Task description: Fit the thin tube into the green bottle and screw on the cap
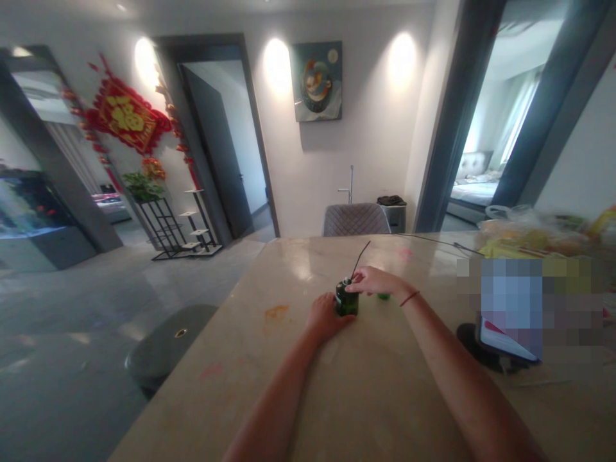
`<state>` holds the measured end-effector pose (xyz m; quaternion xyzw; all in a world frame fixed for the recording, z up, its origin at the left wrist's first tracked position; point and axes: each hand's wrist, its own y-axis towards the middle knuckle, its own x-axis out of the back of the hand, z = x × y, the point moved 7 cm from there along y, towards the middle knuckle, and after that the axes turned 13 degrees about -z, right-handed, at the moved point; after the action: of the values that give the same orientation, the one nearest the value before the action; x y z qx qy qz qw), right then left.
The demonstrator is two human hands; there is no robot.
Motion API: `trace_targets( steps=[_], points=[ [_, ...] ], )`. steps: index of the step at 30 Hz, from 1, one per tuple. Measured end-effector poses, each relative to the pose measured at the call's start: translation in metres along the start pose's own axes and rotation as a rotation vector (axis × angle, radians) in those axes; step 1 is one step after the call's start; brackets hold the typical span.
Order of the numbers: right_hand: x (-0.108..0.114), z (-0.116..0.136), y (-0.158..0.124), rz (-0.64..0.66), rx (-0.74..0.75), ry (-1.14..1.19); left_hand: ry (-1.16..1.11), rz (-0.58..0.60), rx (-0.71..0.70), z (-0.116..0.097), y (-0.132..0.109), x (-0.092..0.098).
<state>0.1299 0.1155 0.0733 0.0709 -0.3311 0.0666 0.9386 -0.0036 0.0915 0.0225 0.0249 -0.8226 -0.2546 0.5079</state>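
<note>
A dark green bottle (347, 300) stands upright on the marble-look table (370, 385). My left hand (326, 316) is wrapped round its left side and base. At the bottle's mouth, my right hand (369, 281) has its fingers pinched round the lower part of a thin dark stick (360, 258), which leans up to the right. A small green object (384, 296) lies on the table just beyond my right wrist, partly hidden by it.
On the right stand a blurred-out screen device (510, 340) on a dark round base and plastic bags (548, 234) behind it. A quilted chair (356, 219) is at the far edge, a grey-green stool (168, 346) at the left. A cable (433, 240) runs along the back.
</note>
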Motion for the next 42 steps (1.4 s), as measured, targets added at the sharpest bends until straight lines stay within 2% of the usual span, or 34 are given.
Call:
trace_targets(
  steps=[4, 7, 9, 14, 16, 19, 22, 24, 28, 33, 37, 39, 42],
  points=[
    [-0.022, -0.001, 0.01, -0.046, 0.08, 0.015, -0.022, -0.047, -0.001, 0.002, -0.001, 0.0],
    [-0.032, -0.001, 0.009, 0.037, 0.124, 0.135, -0.104, -0.085, -0.031, 0.002, -0.001, 0.001],
    [-0.03, -0.003, 0.007, 0.089, 0.136, 0.206, -0.139, -0.074, -0.044, 0.004, -0.001, 0.0],
    [0.002, -0.016, 0.008, -0.053, 0.134, 0.138, -0.23, -0.059, 0.032, 0.015, 0.005, -0.006],
    [0.007, -0.019, 0.007, -0.029, 0.151, 0.139, -0.28, -0.071, 0.054, 0.018, 0.006, -0.008],
    [0.005, -0.021, 0.005, 0.042, 0.141, 0.166, -0.285, -0.082, 0.068, 0.02, 0.007, -0.009],
    [-0.003, -0.022, 0.006, 0.044, 0.127, 0.149, -0.212, -0.065, 0.045, 0.017, 0.006, -0.008],
    [-0.012, -0.019, 0.009, 0.048, 0.174, 0.127, -0.149, -0.037, 0.008, 0.013, 0.005, -0.008],
    [-0.019, -0.021, 0.019, -0.087, 0.215, -0.006, 0.016, -0.005, -0.004, 0.012, 0.004, -0.01],
    [-0.022, -0.026, 0.027, -0.259, 0.189, -0.153, 0.238, -0.105, 0.203, 0.027, 0.002, -0.004],
    [-0.028, -0.029, 0.038, -0.377, 0.167, -0.164, 0.269, -0.098, 0.184, 0.024, 0.0, 0.0],
    [-0.032, -0.034, 0.046, -0.408, 0.134, -0.149, 0.269, -0.096, 0.17, 0.023, -0.001, 0.001],
    [-0.039, -0.044, 0.055, -0.372, 0.047, -0.138, 0.251, -0.112, 0.158, 0.021, -0.001, 0.005]
  ],
)
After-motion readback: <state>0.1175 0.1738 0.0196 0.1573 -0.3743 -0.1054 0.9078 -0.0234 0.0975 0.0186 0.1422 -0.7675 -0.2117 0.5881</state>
